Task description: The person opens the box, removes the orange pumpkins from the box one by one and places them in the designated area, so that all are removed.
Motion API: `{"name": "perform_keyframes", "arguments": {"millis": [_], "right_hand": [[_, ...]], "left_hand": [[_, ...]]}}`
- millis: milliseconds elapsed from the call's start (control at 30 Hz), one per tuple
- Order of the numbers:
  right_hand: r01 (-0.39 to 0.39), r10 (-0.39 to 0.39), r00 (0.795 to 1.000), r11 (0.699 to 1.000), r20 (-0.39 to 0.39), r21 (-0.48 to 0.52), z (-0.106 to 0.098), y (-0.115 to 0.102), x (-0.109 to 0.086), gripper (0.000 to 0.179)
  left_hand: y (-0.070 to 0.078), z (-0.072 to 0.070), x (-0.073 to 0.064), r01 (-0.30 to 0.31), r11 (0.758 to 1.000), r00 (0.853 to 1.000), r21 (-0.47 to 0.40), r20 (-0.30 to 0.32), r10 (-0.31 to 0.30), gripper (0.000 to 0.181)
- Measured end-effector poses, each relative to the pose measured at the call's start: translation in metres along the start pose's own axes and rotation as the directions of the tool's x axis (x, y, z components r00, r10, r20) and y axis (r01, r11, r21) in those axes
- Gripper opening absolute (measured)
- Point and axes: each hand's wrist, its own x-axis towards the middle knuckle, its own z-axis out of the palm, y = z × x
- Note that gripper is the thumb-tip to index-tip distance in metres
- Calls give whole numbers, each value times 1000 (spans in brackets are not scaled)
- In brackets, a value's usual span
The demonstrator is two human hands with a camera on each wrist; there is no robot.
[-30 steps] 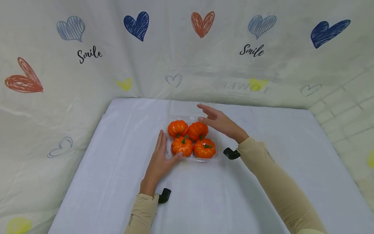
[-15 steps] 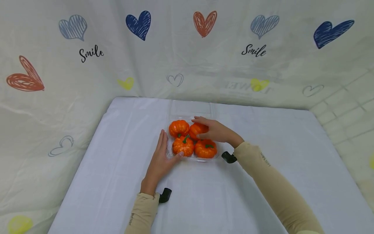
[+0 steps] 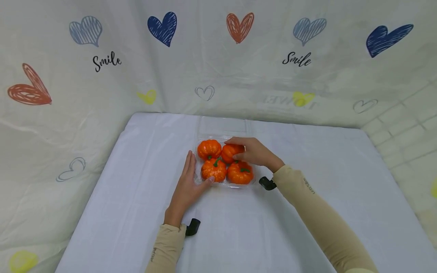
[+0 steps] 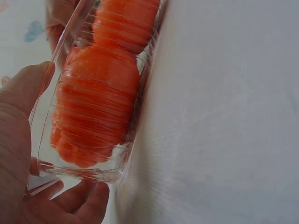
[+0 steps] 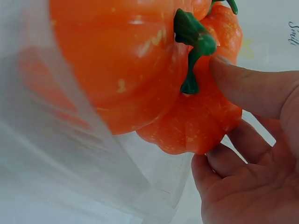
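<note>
In the head view several small orange pumpkins fill a clear plastic clamshell container in two rows. My left hand holds the container's front left corner, fingers along the left side and thumb over the front rim. Through the ribbed wall, the left wrist view shows a pumpkin close to that hand. My right hand grips the back right pumpkin, thumb in front and fingers behind it. The right wrist view shows that pumpkin's green stem; the front right pumpkin looms nearer the camera.
The container's lid lies folded back toward the table's far edge. A white cloth covers the table. Behind it hangs a pale curtain printed with hearts and the word Smile.
My right hand came from above the container's back right, down and toward me, onto the back right pumpkin, and its fingers closed round it. The left hand stayed at the corner.
</note>
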Motion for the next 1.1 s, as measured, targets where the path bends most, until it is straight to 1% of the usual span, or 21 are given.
{"name": "perform_keyframes", "arguments": {"millis": [300,467,633,733,900,1100], "right_hand": [[15,-15,999,1000,-52,-11,-7,0,-5,54],[30,-30,994,1000,-102,4,-11,0,-8,54],[28,-22,988,999,-151,34,-13,3,-11,55],[7,5,981,998,-193,60,-13,5,-13,53],[-38,71,962,991,-265,127,-15,10,-17,50],[-52,104,940,985,-326,166,-18,16,-24,49]], "left_hand": [[0,1,1,3,1000,1000,11,2,-3,113],[0,0,1,9,1000,1000,11,7,-9,112],[2,0,0,25,1000,1000,5,16,-25,112],[3,0,-1,26,1000,1000,2,13,-26,112],[2,0,-1,21,1000,1000,1,10,-21,112],[1,1,-1,16,1000,1000,12,6,-16,112]]}}
